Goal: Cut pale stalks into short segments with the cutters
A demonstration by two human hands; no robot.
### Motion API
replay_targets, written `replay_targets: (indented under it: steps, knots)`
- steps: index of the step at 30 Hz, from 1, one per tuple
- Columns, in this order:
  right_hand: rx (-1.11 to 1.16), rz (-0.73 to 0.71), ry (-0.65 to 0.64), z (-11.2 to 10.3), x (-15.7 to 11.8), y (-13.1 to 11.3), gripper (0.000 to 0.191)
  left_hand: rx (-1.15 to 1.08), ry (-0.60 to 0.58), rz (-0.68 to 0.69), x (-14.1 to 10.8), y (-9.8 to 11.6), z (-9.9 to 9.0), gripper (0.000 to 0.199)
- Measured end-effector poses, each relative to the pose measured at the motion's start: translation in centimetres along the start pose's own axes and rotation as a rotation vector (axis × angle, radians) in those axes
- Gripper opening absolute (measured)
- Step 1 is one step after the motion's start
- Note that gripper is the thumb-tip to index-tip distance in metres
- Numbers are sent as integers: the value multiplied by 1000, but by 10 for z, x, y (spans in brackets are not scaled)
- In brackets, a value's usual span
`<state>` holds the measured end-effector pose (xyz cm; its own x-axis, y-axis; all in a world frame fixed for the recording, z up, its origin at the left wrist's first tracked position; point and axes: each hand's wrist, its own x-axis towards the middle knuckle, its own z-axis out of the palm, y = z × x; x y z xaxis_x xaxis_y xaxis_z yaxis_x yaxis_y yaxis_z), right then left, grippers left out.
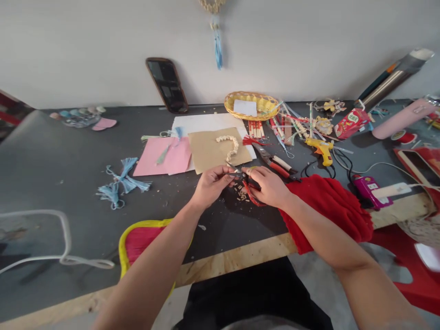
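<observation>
My right hand is closed around scissors with red handles, their dark blades pointing left toward my other hand. My left hand pinches at the blade tips; whatever small thing is between its fingers is too small to make out. A curved strand of cream-coloured pieces lies on a brown sheet just beyond my hands, its near end close to the blades. Below my fingers, small pale cut bits are scattered on the dark table.
Blue tassels and pink paper lie left. A yellow basket, pliers, yellow glue gun, red cloth and pink bottle stand or lie right. A phone leans on the wall.
</observation>
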<state>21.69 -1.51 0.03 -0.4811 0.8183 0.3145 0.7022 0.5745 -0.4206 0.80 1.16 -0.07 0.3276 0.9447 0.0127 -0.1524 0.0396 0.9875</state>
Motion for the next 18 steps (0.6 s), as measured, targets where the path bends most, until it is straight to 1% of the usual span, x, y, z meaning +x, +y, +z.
replay_targets:
  steps: [6,10,18]
  knots:
    - [-19,-16,13,0,0,-2,46,-30,4,-7,-1,0,1,30]
    - [-15,-9,13,-1,0,-4,45,-25,-17,9,-1,-1,0,29]
    - [-54,-18,-12,0,0,-3,44,-15,-10,14,0,0,1,29]
